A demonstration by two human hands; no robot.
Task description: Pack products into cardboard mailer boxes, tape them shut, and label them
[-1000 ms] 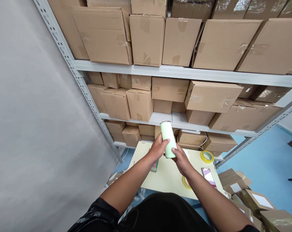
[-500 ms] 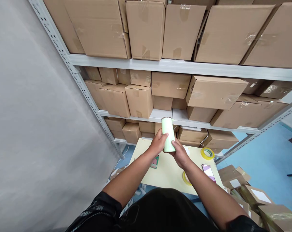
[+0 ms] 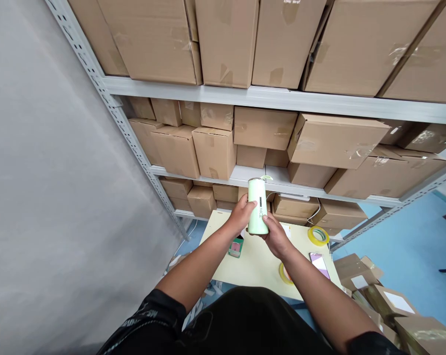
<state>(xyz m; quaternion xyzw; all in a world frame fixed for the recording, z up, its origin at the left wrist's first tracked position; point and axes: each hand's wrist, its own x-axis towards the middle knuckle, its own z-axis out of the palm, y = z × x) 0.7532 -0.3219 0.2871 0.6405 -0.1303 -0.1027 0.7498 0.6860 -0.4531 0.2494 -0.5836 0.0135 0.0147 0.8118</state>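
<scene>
Above a pale yellow table (image 3: 252,268) I hold a light green tumbler (image 3: 257,217) nearly upright between both hands. My left hand (image 3: 241,217) grips its left side, the thumb lying across the front. Closed on the lower right is my right hand (image 3: 276,234), its thumb near the base and its other fingers partly hidden behind. Dark lettering runs down the tumbler's front, and a small green loop (image 3: 267,177) sticks out at its top right. Below my left wrist a small green and pink box (image 3: 236,247) lies on the table.
A metal rack (image 3: 245,98) full of cardboard boxes (image 3: 215,153) stands ahead. Tape rolls (image 3: 318,235) and a phone (image 3: 319,265) lie on the table's right side. More cartons (image 3: 389,298) are piled on the blue floor at right, and a grey wall (image 3: 60,197) rises at left.
The tumbler has been turned in my hands, so dark lettering now faces me and the green loop shows more at the top. Both hands keep hold of it.
</scene>
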